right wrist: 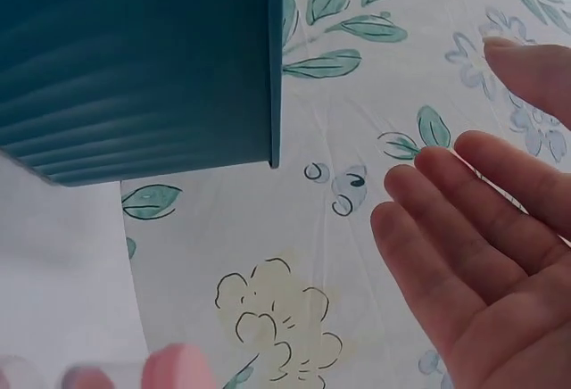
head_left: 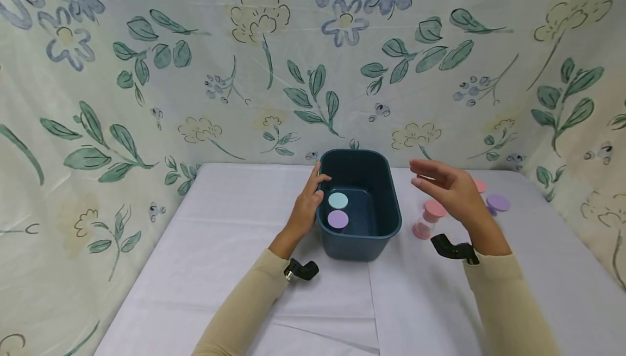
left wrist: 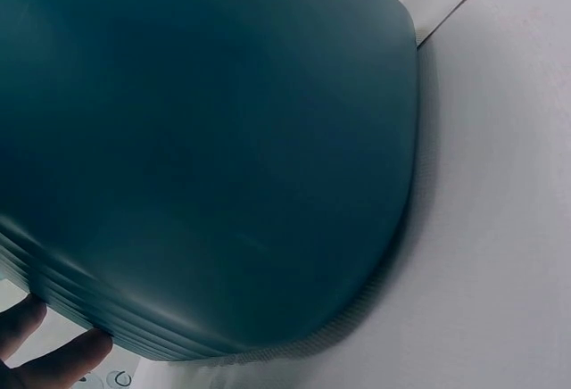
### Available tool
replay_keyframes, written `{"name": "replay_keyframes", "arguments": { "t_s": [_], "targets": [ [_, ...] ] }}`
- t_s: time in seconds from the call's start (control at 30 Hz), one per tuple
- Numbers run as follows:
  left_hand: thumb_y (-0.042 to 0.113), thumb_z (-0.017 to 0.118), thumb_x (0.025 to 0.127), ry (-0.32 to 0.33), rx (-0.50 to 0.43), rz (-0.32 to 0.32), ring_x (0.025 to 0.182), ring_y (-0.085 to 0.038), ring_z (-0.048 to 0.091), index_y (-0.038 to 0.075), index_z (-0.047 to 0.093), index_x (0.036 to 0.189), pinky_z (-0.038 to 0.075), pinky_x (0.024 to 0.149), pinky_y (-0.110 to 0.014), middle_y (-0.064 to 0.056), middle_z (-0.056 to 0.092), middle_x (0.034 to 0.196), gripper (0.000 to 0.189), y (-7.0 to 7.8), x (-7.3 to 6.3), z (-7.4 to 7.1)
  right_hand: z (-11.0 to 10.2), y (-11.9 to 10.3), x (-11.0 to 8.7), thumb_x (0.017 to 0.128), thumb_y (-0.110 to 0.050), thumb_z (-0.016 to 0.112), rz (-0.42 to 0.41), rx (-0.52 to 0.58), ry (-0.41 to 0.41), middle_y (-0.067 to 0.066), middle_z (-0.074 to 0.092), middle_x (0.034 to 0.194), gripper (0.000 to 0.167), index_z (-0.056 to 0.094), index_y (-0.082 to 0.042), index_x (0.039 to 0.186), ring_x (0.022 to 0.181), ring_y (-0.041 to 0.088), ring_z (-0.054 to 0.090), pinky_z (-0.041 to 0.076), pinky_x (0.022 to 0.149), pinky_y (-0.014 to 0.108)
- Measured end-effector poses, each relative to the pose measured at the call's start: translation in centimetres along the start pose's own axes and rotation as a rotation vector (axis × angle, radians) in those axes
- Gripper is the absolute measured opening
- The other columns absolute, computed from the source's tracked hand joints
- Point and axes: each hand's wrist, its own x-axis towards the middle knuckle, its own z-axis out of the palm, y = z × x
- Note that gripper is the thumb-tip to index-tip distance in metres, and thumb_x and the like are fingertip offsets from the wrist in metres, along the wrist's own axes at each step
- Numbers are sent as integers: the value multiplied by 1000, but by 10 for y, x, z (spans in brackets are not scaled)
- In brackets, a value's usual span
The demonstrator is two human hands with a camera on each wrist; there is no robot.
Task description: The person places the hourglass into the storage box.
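A dark teal bin (head_left: 359, 247) stands on the table. My left hand (head_left: 304, 206) holds its left rim, with the index finger and thumb over the edge; in the left wrist view two fingertips (left wrist: 96, 343) touch the outer wall. Inside, toward the left, are a light blue round cap (head_left: 338, 200) and a purple round cap (head_left: 337, 219). My right hand (head_left: 452, 187) hovers to the right of the bin, fingers extended and holding nothing. Just below and left of it stands a pink-capped sand timer (head_left: 434, 209) with a clear middle.
A purple-topped piece (head_left: 498, 203) and another pink top (head_left: 480, 185) are behind the right wrist, partly hidden. White cloth covers the table (head_left: 235, 225). A floral curtain (head_left: 274, 73) hangs right behind the bin.
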Motion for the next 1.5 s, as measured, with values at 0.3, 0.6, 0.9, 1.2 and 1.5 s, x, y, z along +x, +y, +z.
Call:
{"name": "replay_keyframes", "arguments": {
  "t_s": [0.3,0.6,0.9,1.2,1.5],
  "targets": [
    [23,31,99,7,-2,17,147,-14,12,17,45,134,18,114,-55,1,12,162,39,-1,-2,-2,3,9,-9,89,-31,69,23,26,37,8,57,135,53,54,-17,138,118,29,58,46,80,9],
    [52,24,100,-21,-9,14,147,-15,12,17,45,135,19,113,-55,-5,12,162,53,1,0,-2,-6,27,-16,89,-27,68,51,-7,113,9,54,139,53,52,-16,139,124,25,53,42,83,6],
    [39,28,101,-14,-7,11,147,-14,12,17,45,135,18,113,-55,-1,12,162,44,1,0,-2,-16,39,-19,89,-30,69,86,-74,174,10,48,144,62,45,-14,143,128,35,48,40,93,13],
    [26,31,99,-14,-14,6,146,-14,12,18,45,135,18,113,-56,5,11,162,39,0,-1,0,-30,43,-26,87,-37,69,180,-113,339,6,47,145,65,44,-19,145,133,22,44,37,103,22],
    [48,26,100,-2,-7,12,146,-15,13,17,46,134,19,113,-55,-4,14,162,50,1,0,-2,-52,61,-31,87,-34,69,282,-61,464,-1,46,146,63,45,-20,144,135,10,40,32,107,23]
  ]
}}
